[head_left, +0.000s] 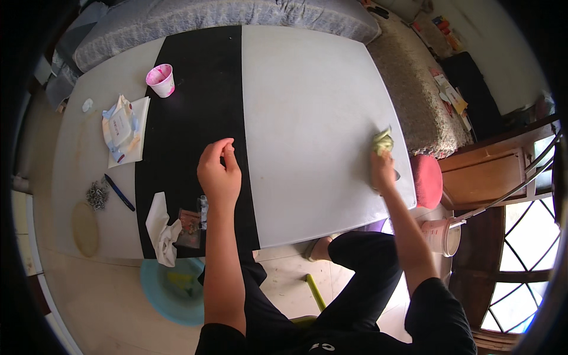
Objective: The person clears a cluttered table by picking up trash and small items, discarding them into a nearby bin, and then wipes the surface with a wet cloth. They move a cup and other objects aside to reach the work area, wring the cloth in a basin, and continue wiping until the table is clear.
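Observation:
My right hand (383, 170) is closed on a crumpled green and pale cloth (383, 141), which it presses on the white table top (307, 118) near the right edge. Over the table's black strip (195, 124) hovers my left hand (220, 174), its fingers curled in toward the thumb and nothing visible in them. Close to my left wrist lie small clear packets (189, 228) with reddish and dark contents, next to a crumpled white tissue (160, 228).
A pink-stained paper cup (160, 80) stands at the far left. Nearer are a wipes packet (120, 130) on white sheets (142, 121), a dark pen (120, 193) and a metal chain heap (97, 195). Below are a blue basin (155, 290), a red stool (427, 180) and a pink bucket (436, 238).

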{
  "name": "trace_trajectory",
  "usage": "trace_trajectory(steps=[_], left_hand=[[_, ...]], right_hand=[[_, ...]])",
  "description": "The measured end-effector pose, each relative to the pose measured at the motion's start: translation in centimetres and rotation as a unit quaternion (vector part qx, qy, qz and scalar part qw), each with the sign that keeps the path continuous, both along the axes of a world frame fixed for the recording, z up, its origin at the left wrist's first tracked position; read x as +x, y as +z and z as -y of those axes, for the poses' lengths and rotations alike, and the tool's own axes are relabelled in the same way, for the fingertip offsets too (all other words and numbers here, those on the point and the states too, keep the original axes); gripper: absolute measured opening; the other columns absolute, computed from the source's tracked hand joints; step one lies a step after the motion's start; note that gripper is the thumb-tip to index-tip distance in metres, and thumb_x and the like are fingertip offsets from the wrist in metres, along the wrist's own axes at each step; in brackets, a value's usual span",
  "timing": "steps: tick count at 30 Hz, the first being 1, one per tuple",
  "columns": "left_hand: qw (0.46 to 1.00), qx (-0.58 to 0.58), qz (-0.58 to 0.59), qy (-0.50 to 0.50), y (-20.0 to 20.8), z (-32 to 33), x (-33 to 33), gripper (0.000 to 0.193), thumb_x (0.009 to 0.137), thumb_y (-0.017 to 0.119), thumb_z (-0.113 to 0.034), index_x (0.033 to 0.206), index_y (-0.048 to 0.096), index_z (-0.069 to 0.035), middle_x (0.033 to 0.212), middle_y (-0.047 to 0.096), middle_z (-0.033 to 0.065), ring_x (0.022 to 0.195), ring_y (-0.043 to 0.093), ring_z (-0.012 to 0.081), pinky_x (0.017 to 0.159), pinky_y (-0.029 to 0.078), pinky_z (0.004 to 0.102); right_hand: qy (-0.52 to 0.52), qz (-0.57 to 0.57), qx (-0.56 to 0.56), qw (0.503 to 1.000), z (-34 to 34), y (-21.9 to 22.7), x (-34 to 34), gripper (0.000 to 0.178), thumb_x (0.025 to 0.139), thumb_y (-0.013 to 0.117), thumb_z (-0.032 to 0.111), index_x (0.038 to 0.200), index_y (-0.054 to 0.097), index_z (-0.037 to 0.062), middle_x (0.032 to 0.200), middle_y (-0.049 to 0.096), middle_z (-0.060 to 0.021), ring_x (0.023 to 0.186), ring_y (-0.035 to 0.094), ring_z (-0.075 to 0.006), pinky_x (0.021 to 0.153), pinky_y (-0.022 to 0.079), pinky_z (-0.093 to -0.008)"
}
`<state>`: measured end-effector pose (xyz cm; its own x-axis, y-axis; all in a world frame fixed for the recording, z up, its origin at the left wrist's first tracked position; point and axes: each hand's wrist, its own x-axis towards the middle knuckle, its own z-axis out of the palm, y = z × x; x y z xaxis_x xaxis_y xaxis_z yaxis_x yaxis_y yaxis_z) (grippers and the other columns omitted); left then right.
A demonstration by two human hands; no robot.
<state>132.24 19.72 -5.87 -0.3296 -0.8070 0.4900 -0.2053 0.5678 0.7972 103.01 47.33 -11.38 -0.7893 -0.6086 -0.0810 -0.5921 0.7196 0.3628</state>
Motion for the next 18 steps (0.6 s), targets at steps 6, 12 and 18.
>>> trace_trajectory(steps=[6, 12, 18], left_hand=[[0.999, 0.013, -0.018, 0.029, -0.3, 0.6, 0.9, 0.009, 0.08, 0.054, -0.003, 0.086, 0.061, -0.002, 0.074, 0.061, 0.0082, 0.065, 0.059, 0.0191, 0.059, 0.045, 0.0278], [0.995, -0.091, 0.048, 0.009, -0.6, -1.7, 1.3, 0.01, 0.08, 0.054, -0.003, 0.087, 0.061, -0.002, 0.078, 0.059, 0.0104, 0.072, 0.058, 0.0237, 0.066, 0.045, 0.0297], [0.991, -0.119, 0.057, -0.031, 0.8, -8.1, 6.0, 0.011, 0.079, 0.055, -0.001, 0.088, 0.061, -0.004, 0.089, 0.055, 0.0087, 0.081, 0.054, 0.0249, 0.07, 0.043, 0.0328]], right_hand=[[0.247, 0.173, -0.322, 0.898, 13.5, 0.6, 15.4, 0.04, 0.083, 0.046, 0.017, 0.119, 0.042, -0.0013, 0.12, 0.047, -0.0183, 0.114, 0.043, -0.0283, 0.096, 0.034, -0.034], [0.337, 0.225, -0.27, 0.874, 11.5, 3.3, 23.8, 0.047, 0.085, 0.044, 0.023, 0.129, 0.037, 0.0098, 0.135, 0.034, -0.0118, 0.128, 0.026, -0.0271, 0.105, 0.018, -0.0409], [-0.014, 0.059, -0.138, 0.989, -3.0, 0.7, 7.7, 0.052, 0.085, 0.039, 0.022, 0.135, 0.027, 0.0138, 0.137, 0.031, -0.0071, 0.128, 0.027, -0.0228, 0.102, 0.012, -0.0534]])
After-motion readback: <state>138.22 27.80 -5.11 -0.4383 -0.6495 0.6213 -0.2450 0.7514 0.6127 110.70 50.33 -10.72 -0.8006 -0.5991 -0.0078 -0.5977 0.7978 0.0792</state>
